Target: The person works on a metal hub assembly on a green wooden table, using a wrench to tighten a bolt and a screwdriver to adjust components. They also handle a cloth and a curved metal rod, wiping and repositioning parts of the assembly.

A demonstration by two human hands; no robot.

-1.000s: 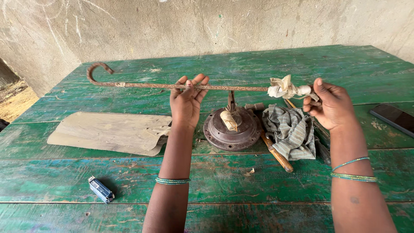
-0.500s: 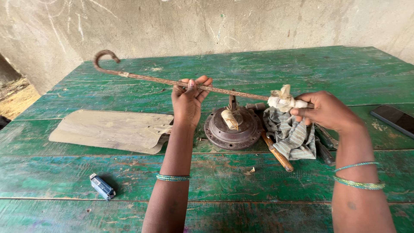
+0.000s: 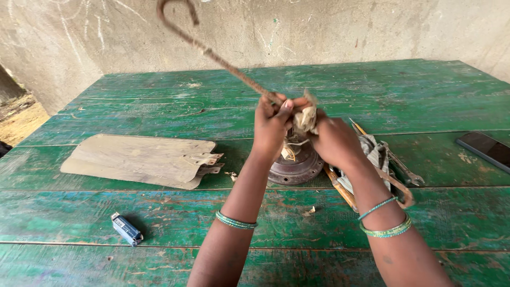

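Observation:
My left hand (image 3: pixel 272 123) grips a long rusty metal rod (image 3: pixel 223 59) with a hooked end, which slants up and away to the upper left. The rod's near end is wrapped in a dirty white rag (image 3: pixel 306 118), and my right hand (image 3: pixel 333 141) is closed on that rag. Both hands meet just above a round brown fan motor (image 3: pixel 298 166) that rests on the green wooden table (image 3: pixel 159 95). Both wrists wear green bangles.
A stack of flat grey fan blades (image 3: pixel 139 160) lies left of the motor. A small blue lighter (image 3: pixel 126 228) sits near the front left. A grey cloth (image 3: pixel 376 154), a wooden-handled tool (image 3: pixel 340 186) and pliers (image 3: pixel 405 171) lie to the right; a dark phone (image 3: pixel 486 149) is at the far right edge.
The rod lay nearly level across the table; now its hooked end has swung up high. My right hand has moved in to the left hand at the rag end.

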